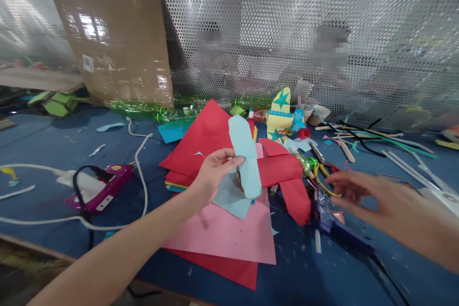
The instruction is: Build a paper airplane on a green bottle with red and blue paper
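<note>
A rounded strip of light blue paper is pinched between the thumb and fingers of my left hand. The strip stands across the end of a plastic bottle wrapped in red paper, which has red wing-like flaps; whether the two are joined I cannot tell. My right hand, slightly blurred, is open with fingers apart beside the yellow-handled scissors. Below those fingers lies a dark blue glue gun. Under my left hand are stacked red and pink paper sheets.
A purple power strip with white cables lies at left. A cardboard sheet leans on the perforated metal screen. Green bottles and a yellow star-decorated paper piece stand behind. Thin strips lie at right.
</note>
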A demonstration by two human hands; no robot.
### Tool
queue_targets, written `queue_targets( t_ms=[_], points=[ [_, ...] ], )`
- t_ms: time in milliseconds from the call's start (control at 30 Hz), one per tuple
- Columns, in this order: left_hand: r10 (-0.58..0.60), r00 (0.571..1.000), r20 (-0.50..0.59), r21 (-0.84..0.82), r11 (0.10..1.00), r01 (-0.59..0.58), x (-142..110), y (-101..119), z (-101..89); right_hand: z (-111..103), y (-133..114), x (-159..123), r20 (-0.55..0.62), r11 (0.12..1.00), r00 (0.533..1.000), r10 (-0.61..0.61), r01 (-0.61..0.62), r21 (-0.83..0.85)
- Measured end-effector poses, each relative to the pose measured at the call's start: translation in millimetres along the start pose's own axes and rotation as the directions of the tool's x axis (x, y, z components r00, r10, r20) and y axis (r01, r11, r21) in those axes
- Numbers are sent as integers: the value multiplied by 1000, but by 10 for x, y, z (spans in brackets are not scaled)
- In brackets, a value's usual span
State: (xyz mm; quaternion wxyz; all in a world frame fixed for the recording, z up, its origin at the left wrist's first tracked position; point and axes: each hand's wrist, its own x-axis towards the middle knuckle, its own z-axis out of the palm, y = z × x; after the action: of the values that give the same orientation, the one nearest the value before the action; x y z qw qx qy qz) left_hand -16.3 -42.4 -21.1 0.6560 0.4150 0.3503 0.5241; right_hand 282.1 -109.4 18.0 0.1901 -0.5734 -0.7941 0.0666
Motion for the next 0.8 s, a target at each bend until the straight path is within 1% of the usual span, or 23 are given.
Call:
queue_targets(
  t_ms=[33, 67, 100, 167, 233, 267, 333, 400, 467, 567, 633, 700, 767, 800],
  points=[
    [0, 1000, 6, 7, 1000, 0, -13, 7, 6, -28, -159, 98, -37, 999, 998, 42, -41, 35],
    [7, 1000, 9, 17, 1000, -7, -26, 16, 15, -32, -317, 194, -111, 996, 993, 38, -29, 79],
    [23, 1000, 10, 30, 999, -23, -40, 26, 23, -13, -465, 288, -145, 993, 989, 21, -3, 122],
    [74, 997, 11, 77, 994, -75, -63, 45, 37, 80, -701, 461, -148, 975, 987, -71, 100, 197],
    [129, 991, 25, 151, 980, -131, -74, 54, 42, 205, -837, 611, -180, 951, 975, -132, 175, 253],
    [157, 987, 31, 189, 969, -160, -75, 53, 40, 264, -871, 677, -167, 934, 977, -135, 181, 308],
    [210, 977, 33, 256, 943, -212, -68, 43, 30, 353, -889, 784, -133, 885, 982, -134, 179, 429],
    [247, 969, 29, 287, 926, -245, -58, 31, 18, 389, -871, 856, -98, 853, 985, -139, 169, 494],
    [245, 969, 35, 284, 927, -245, -48, 29, 6, 388, -837, 896, -47, 839, 988, -147, 150, 524],
    [207, 977, 42, 251, 945, -211, -32, 46, -12, 387, -758, 922, 42, 812, 988, -149, 98, 575],
    [162, 987, 18, 246, 956, -161, -15, 56, -29, 424, -690, 929, 78, 793, 986, -147, 70, 606],
    [79, 997, -18, 239, 968, -72, 6, 51, -46, 485, -627, 925, 89, 776, 986, -143, 56, 628],
    [-33, 999, -11, 237, 971, 35, 25, 31, -57, 546, -587, 908, 73, 748, 987, -142, 58, 661],
    [-73, 997, 3, 237, 969, 70, 32, 17, -60, 570, -579, 896, 62, 735, 988, -144, 64, 675]
  ],
)
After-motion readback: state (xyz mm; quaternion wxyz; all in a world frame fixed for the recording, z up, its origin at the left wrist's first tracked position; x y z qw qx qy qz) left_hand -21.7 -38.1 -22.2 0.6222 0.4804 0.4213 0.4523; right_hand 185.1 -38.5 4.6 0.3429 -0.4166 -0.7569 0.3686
